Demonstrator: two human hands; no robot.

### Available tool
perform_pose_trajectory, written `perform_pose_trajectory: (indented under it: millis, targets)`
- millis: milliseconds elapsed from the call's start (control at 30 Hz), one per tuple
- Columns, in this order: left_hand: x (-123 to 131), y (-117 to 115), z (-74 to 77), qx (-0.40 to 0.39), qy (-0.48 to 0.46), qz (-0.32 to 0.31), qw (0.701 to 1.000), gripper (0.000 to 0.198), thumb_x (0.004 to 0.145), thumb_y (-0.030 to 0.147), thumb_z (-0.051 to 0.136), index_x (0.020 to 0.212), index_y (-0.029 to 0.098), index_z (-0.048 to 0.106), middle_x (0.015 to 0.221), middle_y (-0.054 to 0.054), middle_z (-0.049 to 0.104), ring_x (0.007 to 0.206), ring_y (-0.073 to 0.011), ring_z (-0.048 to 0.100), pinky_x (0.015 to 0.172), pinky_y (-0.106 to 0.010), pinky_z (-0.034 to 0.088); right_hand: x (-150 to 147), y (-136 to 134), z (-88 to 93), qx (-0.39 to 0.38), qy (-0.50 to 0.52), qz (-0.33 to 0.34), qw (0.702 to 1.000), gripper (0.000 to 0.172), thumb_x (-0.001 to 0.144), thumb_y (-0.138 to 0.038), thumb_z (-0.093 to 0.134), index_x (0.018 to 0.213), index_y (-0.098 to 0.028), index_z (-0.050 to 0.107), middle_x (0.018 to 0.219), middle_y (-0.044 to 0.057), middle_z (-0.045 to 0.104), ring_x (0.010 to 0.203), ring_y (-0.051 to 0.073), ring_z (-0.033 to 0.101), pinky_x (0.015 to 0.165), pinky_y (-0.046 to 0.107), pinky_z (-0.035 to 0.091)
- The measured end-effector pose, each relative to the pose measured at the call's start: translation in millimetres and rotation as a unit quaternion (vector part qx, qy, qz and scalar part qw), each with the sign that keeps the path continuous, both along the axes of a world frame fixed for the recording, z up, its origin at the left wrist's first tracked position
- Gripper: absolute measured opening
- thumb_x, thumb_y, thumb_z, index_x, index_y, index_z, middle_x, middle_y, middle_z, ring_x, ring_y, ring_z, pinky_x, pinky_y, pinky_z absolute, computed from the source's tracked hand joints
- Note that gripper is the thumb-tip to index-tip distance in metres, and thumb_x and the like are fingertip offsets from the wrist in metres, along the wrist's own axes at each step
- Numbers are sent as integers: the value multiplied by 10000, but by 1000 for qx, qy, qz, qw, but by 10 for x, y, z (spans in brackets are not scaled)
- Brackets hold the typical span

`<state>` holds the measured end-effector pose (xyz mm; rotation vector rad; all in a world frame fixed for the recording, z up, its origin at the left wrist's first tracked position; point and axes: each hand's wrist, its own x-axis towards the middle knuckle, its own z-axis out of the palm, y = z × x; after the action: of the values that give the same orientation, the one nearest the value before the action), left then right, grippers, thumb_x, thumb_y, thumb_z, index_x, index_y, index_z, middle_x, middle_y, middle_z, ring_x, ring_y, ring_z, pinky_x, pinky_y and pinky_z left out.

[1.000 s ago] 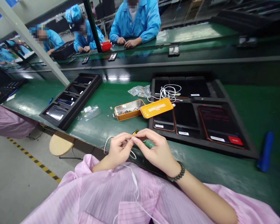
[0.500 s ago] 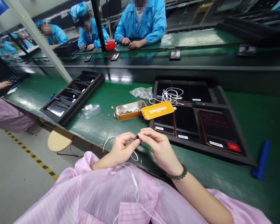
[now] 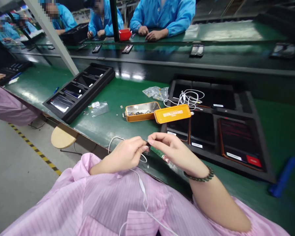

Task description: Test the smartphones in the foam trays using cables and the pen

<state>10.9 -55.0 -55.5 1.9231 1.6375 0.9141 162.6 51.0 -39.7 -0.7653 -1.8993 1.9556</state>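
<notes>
Orange lid (image 3: 176, 113) lettering unreadable; left hand (image 3: 125, 154), right hand (image 3: 173, 151) pinch dark part (image 3: 147, 150).

Your green tabletop (image 3: 127, 98) runs left to right. At far left it carries a long black tray (image 3: 92, 96), with a blue pen (image 3: 55, 89) just left of it. A clear plastic bag (image 3: 98, 108) lies just right of that tray, and a second bag (image 3: 156, 92) lies farther back at centre. An open orange tin (image 3: 142, 111) stands mid-table. Its lid (image 3: 175, 113) overlaps the left edge of the large black tray (image 3: 211, 160) at right. A blue cylinder (image 3: 282, 177) lies near right.
</notes>
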Motion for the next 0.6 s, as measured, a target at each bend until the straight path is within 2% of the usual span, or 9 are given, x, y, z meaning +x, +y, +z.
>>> perform_pose_trajectory:
  millis: [200,333,400,467,533,600]
  targets:
    - [-9,61,-27,24,-27,4,999,233,988,200,377,823,177,539,774,-22,575,701,-131,545,651,-242,436,-5,17,-92,-122,28,19,992,456,739,-616,690,669,-179,582,635,-22,483,605,99,397,563,254,338]
    - [0,89,5,10,-56,0,998,273,1002,227,377,805,171,557,773,-20,586,709,-126,554,680,-239,449,12,37,-128,-127,28,11,991,438,755,-610,688,702,-188,583,630,-26,499,589,100,423,581,260,385]
    - [11,105,22,-5,-68,2,998,284,1001,224,383,797,170,573,767,-18,591,714,-125,561,702,-240,458,23,50,-163,-69,30,-11,997,408,772,-592,685,736,-193,602,657,-8,562,618,120,498,624,279,438]
    - [24,124,29,-12,-76,10,997,282,992,211,395,787,169,584,749,-14,589,709,-124,563,711,-240,463,37,59,-210,37,37,-60,997,360,798,-554,680,772,-197,639,712,23,627,673,151,569,666,305,476]
    - [36,143,25,-4,-77,23,997,276,984,205,406,777,167,584,732,-15,585,696,-125,560,705,-243,465,53,59,-252,142,47,-96,984,309,826,-507,671,799,-200,685,770,55,675,722,177,614,686,325,501]
    - [45,158,14,9,-63,32,997,267,979,204,409,777,165,579,733,-21,588,687,-127,558,686,-244,461,71,53,-276,202,53,-105,972,271,838,-471,673,819,-205,717,804,71,705,742,189,639,680,331,519]
